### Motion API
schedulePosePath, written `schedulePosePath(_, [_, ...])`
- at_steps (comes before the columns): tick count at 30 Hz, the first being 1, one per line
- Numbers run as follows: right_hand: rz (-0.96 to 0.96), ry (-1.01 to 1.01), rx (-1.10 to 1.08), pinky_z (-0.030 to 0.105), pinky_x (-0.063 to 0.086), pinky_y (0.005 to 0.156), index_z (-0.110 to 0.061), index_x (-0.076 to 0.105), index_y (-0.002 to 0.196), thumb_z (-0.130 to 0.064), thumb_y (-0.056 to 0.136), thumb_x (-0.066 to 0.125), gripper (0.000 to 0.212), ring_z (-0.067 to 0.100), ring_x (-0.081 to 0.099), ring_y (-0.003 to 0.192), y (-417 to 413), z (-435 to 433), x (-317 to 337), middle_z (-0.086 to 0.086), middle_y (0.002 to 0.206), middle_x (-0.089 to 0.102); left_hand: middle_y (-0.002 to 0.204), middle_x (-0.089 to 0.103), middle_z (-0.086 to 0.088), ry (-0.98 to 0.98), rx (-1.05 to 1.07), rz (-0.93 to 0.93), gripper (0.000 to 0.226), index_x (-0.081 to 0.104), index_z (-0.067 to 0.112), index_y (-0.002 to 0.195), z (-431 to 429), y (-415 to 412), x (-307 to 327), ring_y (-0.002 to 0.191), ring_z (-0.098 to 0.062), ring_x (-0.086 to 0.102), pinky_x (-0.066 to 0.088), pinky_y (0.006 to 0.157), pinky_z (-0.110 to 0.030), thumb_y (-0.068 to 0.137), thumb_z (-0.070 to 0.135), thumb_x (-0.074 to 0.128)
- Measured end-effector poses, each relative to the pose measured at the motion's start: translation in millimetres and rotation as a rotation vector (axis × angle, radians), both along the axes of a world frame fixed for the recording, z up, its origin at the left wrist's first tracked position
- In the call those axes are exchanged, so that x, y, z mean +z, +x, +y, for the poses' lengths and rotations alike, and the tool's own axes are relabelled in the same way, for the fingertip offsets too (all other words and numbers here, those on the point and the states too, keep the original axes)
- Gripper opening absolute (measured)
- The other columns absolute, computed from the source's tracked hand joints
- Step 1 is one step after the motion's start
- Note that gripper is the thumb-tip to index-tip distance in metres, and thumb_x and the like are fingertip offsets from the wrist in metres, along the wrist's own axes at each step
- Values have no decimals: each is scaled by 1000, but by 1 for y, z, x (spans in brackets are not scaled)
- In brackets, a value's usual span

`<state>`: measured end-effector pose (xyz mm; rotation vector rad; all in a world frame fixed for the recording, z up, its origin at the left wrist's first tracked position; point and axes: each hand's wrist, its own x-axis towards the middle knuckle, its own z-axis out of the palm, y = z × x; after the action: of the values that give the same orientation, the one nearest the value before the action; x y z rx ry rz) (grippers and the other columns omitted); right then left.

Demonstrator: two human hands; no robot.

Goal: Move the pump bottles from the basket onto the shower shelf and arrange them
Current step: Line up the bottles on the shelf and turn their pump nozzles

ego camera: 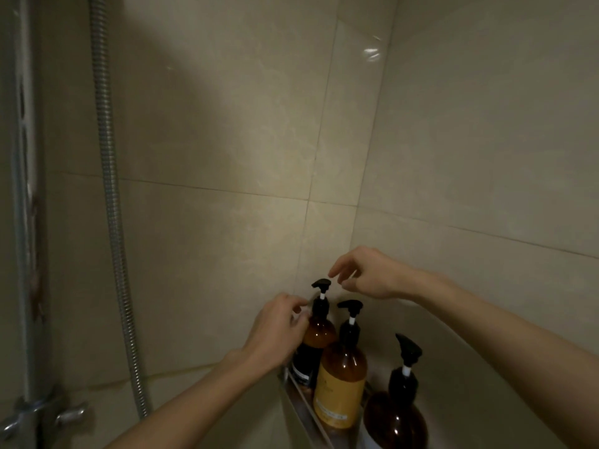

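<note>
Both forearms are bare from the frame's lower edge up to the wrists, no sleeve showing on either, and the left hand (278, 330) and right hand (369, 275) carry no visible ring, watch, bracelet or glove, with slim fingers and short nails.

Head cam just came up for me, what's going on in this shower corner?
A person is arranging three pump bottles on the corner shelf. The left hand rests against the shoulder of the back bottle, while the right hand hovers open just above its pump head, not touching it. The yellow-label bottle stands upright beside it, and a dark bottle stands nearest the camera. The basket is out of view.
</note>
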<state>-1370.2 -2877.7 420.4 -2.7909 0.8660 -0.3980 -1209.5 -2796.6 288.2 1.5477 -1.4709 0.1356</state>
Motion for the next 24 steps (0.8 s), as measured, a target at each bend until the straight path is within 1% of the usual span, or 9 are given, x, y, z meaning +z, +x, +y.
schedulePosePath(3, [142, 42, -12, 29, 48, 89, -30, 61, 110, -8, 85, 57, 33, 11, 56, 102, -13, 11, 4, -4, 111, 60, 91, 66, 8, 32, -74, 55, 24, 66, 24, 108, 11, -8, -2, 79, -2, 60, 54, 74, -25, 88, 22, 54])
schedulePosePath(6, [205, 73, -11, 28, 50, 85, -25, 61, 114, -6, 84, 59, 36, 14, 57, 103, -17, 19, -1, -1, 114, 61, 90, 67, 4, 172, -189, 145, 27, 63, 25, 111, 17, -19, -12, 76, -10, 64, 54, 69, -26, 85, 20, 58])
schedulePosePath(9, [174, 65, -12, 22, 53, 73, -20, 62, 115, -5, 83, 61, 36, 12, 62, 89, -18, 20, -7, -1, 103, 64, 95, 59, 9, 310, -305, 143, 40, 56, 33, 115, 19, -32, -28, 74, -4, 61, 52, 61, -20, 76, 35, 66])
schedulePosePath(12, [123, 52, -24, 23, 54, 74, -20, 65, 112, -6, 83, 63, 32, 7, 63, 80, -18, 18, -12, -3, 95, 65, 98, 58, 14, 298, -294, 202, 47, 51, 42, 111, 17, -40, -38, 74, 0, 59, 49, 61, -15, 68, 45, 72])
schedulePosePath(14, [102, 40, -27, 26, 53, 79, -22, 66, 110, -5, 82, 64, 32, 7, 61, 82, -18, 15, -15, -3, 97, 65, 99, 61, 16, 293, -285, 254, 49, 49, 43, 110, 15, -44, -41, 78, 1, 62, 54, 68, -19, 68, 41, 75])
schedulePosePath(16, [77, 27, -23, 26, 52, 80, -22, 67, 107, -3, 81, 64, 33, 7, 59, 85, -19, 13, -19, -4, 99, 65, 109, 63, 11, 325, -286, 267, 58, 50, 34, 123, 14, -45, -42, 90, -5, 63, 56, 81, -27, 71, 38, 76])
schedulePosePath(18, [58, 14, -19, 24, 51, 79, -22, 68, 106, -1, 80, 64, 33, 6, 57, 86, -19, 10, -21, -6, 98, 64, 120, 61, 3, 363, -287, 252, 69, 43, 28, 136, 14, -43, -40, 98, -14, 63, 54, 87, -33, 75, 35, 74])
schedulePosePath(21, [40, 12, -21, 23, 50, 79, -24, 69, 105, -2, 80, 65, 33, 7, 57, 88, -18, 6, -24, -7, 95, 62, 128, 56, 1, 392, -301, 221, 71, 37, 24, 141, 12, -39, -36, 105, -15, 60, 52, 92, -33, 79, 30, 71])
schedulePosePath(24, [31, -8, -23, 22, 48, 78, -26, 69, 104, -3, 80, 65, 33, 6, 55, 88, -17, 3, -26, -10, 93, 61, 129, 53, 4, 359, -271, 204, 78, 37, 26, 140, 11, -42, -37, 109, -11, 57, 51, 93, -30, 73, 38, 75])
